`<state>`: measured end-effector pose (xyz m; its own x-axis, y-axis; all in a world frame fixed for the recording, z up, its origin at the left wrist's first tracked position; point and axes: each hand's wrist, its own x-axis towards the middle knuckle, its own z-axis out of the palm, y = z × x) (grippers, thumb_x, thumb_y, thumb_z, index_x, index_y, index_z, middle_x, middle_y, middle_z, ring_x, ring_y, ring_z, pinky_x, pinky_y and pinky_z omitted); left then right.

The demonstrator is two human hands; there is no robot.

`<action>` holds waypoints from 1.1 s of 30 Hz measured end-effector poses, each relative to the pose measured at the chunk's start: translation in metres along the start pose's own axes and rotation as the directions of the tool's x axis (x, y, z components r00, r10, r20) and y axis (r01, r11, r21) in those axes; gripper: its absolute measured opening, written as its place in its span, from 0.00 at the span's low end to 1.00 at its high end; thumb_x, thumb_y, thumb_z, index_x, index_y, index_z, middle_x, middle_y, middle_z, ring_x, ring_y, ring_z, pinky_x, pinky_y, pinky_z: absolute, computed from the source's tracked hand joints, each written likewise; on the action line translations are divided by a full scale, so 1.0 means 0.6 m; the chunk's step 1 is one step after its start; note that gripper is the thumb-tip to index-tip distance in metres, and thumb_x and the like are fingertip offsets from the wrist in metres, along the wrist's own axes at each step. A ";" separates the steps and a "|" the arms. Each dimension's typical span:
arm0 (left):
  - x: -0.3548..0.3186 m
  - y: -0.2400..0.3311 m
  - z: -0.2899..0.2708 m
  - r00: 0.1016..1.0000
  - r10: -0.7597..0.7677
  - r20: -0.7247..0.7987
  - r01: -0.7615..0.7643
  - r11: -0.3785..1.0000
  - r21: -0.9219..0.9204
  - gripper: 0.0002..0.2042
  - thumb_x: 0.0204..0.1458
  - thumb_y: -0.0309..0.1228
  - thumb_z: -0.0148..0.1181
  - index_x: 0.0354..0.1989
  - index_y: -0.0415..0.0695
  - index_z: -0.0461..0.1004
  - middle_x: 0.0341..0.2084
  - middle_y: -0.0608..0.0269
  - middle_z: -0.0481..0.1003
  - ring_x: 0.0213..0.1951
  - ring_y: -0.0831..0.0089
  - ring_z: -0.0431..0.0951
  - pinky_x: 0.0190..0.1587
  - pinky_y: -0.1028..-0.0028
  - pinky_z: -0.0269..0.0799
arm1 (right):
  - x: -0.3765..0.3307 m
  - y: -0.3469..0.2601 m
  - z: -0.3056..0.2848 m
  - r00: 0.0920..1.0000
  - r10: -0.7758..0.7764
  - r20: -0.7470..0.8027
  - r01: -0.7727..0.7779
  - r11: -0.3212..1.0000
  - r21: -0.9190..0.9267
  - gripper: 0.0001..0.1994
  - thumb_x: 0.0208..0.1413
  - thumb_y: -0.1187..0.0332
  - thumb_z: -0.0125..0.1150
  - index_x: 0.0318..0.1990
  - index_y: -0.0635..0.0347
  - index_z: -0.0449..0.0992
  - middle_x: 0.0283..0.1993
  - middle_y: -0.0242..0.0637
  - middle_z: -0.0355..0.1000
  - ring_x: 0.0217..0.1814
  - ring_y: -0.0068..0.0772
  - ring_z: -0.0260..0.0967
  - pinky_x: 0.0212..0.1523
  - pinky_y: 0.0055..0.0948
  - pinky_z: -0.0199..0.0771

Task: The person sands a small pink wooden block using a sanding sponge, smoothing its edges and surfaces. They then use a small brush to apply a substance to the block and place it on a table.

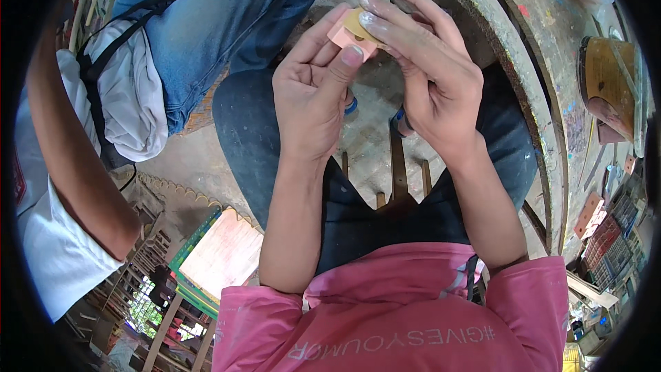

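A small pink block (342, 33) with a dark hole in its near face is held up between my hands, above my knees. My left hand (310, 89) grips it from the left, thumb on the near face and fingers behind. Against the block's top lies a thin tan piece (354, 25) that looks like sandpaper. My right hand (434, 62) presses this piece to the block with whitish, dusty fingertips. The fingers hide the far side of the block and part of the tan piece.
Another person in jeans (227, 14) sits close on my left, a bare forearm (76, 124) hanging near. A curved, paint-specked table edge (530, 76) runs along my right. On it lie a brown wooden piece (609, 79) and a pink block with holes (590, 215). Stacked boards (217, 248) stand lower left.
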<state>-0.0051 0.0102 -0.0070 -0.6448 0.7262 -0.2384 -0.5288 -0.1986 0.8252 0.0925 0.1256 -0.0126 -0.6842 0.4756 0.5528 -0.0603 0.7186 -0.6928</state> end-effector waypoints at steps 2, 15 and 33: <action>0.001 -0.002 0.001 0.999 0.015 -0.051 -0.016 1.000 -0.017 0.26 0.53 0.25 0.63 0.59 0.32 0.63 0.48 0.52 0.75 0.46 0.77 0.77 0.33 0.89 0.70 | -0.007 -0.013 0.007 0.995 0.098 -0.019 -0.097 0.993 0.061 0.17 0.47 0.83 0.54 0.44 0.57 0.80 0.50 0.38 0.76 0.59 0.50 0.68 0.58 0.38 0.65; -0.004 0.002 0.006 0.994 0.032 0.102 -0.031 0.999 -0.016 0.25 0.58 0.30 0.57 0.59 0.28 0.61 0.54 0.40 0.68 0.55 0.56 0.72 0.61 0.64 0.67 | -0.008 -0.008 -0.013 0.900 0.434 -0.047 -0.377 0.827 0.416 0.11 0.61 0.77 0.50 0.48 0.68 0.76 0.49 0.44 0.76 0.54 0.29 0.71 0.56 0.27 0.67; -0.004 0.009 0.007 0.998 -0.021 0.061 0.027 0.995 -0.101 0.24 0.58 0.27 0.57 0.59 0.28 0.59 0.54 0.45 0.68 0.56 0.60 0.71 0.62 0.64 0.66 | -0.009 -0.017 0.002 0.967 0.245 -0.072 -0.218 0.938 0.269 0.13 0.54 0.82 0.54 0.46 0.65 0.78 0.49 0.43 0.76 0.54 0.44 0.71 0.55 0.33 0.69</action>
<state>-0.0040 0.0102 0.0002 -0.5987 0.7689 -0.2243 -0.5991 -0.2440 0.7626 0.0958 0.1151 -0.0090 -0.6238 0.6725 0.3983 -0.1034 0.4340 -0.8949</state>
